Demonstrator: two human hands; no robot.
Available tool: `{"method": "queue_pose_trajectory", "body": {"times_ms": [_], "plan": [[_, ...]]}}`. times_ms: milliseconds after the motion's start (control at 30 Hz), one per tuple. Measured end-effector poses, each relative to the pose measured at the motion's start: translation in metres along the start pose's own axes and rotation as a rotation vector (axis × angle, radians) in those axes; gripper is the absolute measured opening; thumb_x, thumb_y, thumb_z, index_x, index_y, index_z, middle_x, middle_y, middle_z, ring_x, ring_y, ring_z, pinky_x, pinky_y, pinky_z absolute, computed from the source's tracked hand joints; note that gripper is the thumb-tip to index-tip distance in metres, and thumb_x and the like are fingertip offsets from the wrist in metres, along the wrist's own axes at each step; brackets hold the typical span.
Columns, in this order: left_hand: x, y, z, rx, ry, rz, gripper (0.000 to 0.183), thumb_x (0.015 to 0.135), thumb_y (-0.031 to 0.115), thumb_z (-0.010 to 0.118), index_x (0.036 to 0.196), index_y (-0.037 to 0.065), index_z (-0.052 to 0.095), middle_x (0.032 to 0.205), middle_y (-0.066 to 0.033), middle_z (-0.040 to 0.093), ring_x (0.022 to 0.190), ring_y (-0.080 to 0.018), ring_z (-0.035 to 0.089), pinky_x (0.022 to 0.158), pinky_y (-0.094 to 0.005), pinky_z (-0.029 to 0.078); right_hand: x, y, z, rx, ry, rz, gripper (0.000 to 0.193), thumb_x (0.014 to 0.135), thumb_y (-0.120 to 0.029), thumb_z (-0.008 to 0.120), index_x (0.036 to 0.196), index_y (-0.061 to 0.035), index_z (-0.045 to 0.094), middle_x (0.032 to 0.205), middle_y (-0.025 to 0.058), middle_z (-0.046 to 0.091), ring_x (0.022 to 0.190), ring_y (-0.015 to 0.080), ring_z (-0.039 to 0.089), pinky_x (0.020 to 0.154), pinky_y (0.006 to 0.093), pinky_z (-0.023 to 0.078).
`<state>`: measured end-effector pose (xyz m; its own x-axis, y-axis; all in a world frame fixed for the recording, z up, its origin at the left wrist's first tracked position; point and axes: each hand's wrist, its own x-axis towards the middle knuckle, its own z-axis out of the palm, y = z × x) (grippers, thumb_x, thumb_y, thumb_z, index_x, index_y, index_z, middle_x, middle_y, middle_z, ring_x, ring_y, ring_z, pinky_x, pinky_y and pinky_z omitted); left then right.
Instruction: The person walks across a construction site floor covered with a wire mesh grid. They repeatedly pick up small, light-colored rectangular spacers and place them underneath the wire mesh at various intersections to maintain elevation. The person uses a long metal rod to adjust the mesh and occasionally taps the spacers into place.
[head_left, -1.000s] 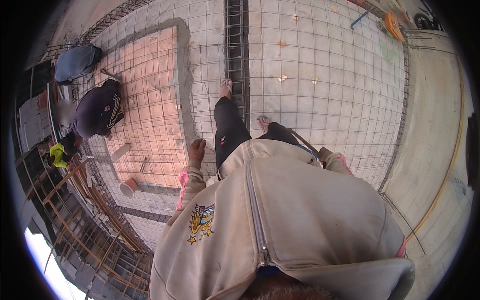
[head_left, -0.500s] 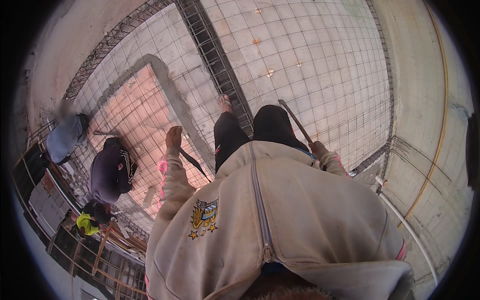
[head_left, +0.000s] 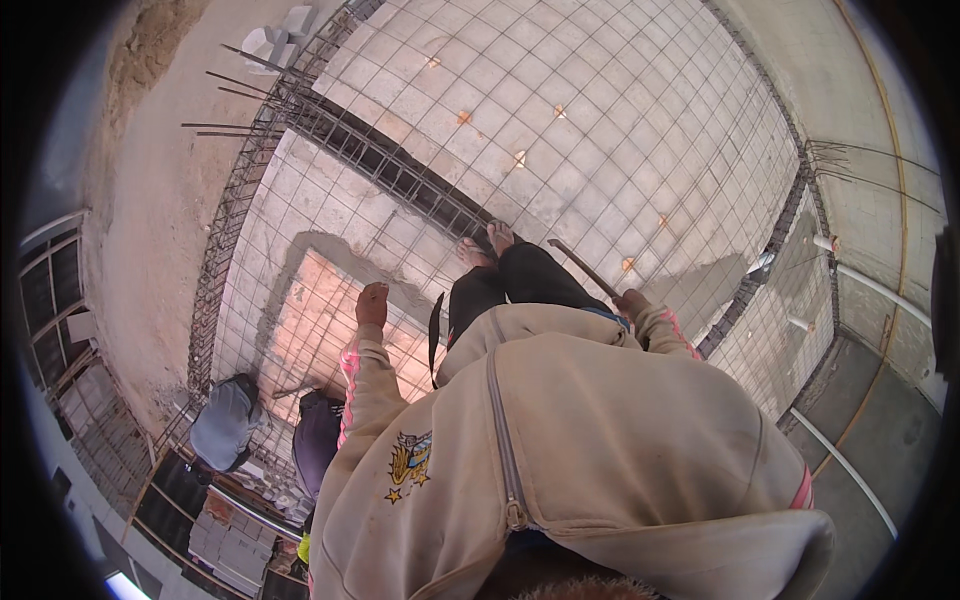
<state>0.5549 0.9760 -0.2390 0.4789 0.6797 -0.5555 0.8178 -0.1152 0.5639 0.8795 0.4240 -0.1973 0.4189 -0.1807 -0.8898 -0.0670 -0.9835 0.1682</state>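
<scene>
My right hand point(head_left: 632, 303) is wrapped round the lower end of a thin brown bar with a short bent tip point(head_left: 582, 267). The bar slants up and left from my hand, above the steel mesh point(head_left: 640, 150). Held out to my left, my left hand point(head_left: 372, 303) has its fingers drawn together and nothing visible in them. A dark strap point(head_left: 434, 335) hangs beside my left thigh, apart from that hand. My bare feet point(head_left: 487, 245) stand close together at the edge of a dark trench point(head_left: 400, 180) with a rebar cage in it.
Two people crouch at the lower left, one in a grey top point(head_left: 225, 422), one in dark clothing point(head_left: 317, 440). Rebar ends point(head_left: 235, 130) jut out at the far left near pale blocks point(head_left: 268, 45). White pipes point(head_left: 848, 470) lie to the right.
I have stepped and turned, so the mesh, trench and people have shifted in view. Both feet now show together. The strap has swung away from my left hand; my right hand keeps the bar.
</scene>
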Motion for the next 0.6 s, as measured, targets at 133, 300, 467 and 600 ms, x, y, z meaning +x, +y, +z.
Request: {"method": "queue_pose_trajectory", "body": {"times_ms": [133, 300, 467, 600], "plan": [[0.026, 0.037, 0.002, 0.029, -0.09, 0.031, 0.04, 0.088, 0.034, 0.068, 0.115, 0.005, 0.069, 0.112, -0.018, 0.071, 0.107, -0.0305, 0.067, 0.093, -0.0389, 0.051, -0.007, -0.001, 0.025, 0.398, -0.119, 0.102, 0.035, 0.087, -0.032, 0.071, 0.093, 0.0025, 0.068, 0.085, 0.0152, 0.065, 0.07, 0.0272, 0.064, 0.058, 0.0475, 0.052], [0.049, 0.084, -0.014, 0.123, -0.116, 0.176, 0.039, 0.089, 0.034, 0.068, 0.113, 0.003, 0.069, 0.111, -0.0181, 0.071, 0.106, -0.0302, 0.067, 0.094, -0.0383, 0.051, 0.003, -0.004, 0.031, 0.448, -0.176, 0.075, 0.036, 0.086, -0.029, 0.072, 0.101, 0.0037, 0.068, 0.086, 0.0166, 0.065, 0.068, 0.0291, 0.065, 0.053, 0.0458, 0.053], [0.059, 0.113, -0.031, 0.096, -0.053, 0.204, 0.035, 0.09, 0.031, 0.068, 0.112, 0.004, 0.07, 0.111, -0.0177, 0.071, 0.104, -0.0304, 0.067, 0.092, -0.0382, 0.051, 0.01, -0.01, 0.019, 0.519, -0.186, 0.092, 0.03, 0.09, -0.025, 0.064, 0.092, 0.0051, 0.067, 0.07, 0.0136, 0.063, 0.054, 0.0261, 0.061, 0.046, 0.0422, 0.049], [0.063, 0.107, -0.032, 0.081, -0.073, 0.193, 0.037, 0.09, 0.034, 0.066, 0.112, 0.005, 0.07, 0.109, -0.0183, 0.071, 0.106, -0.0317, 0.067, 0.093, -0.0387, 0.051, 0.016, -0.024, 0.0, 0.53, -0.128, 0.109, 0.025, 0.092, -0.017, 0.055, 0.091, 0.0043, 0.069, 0.065, 0.0128, 0.064, 0.052, 0.0247, 0.062, 0.046, 0.0411, 0.047]]}}
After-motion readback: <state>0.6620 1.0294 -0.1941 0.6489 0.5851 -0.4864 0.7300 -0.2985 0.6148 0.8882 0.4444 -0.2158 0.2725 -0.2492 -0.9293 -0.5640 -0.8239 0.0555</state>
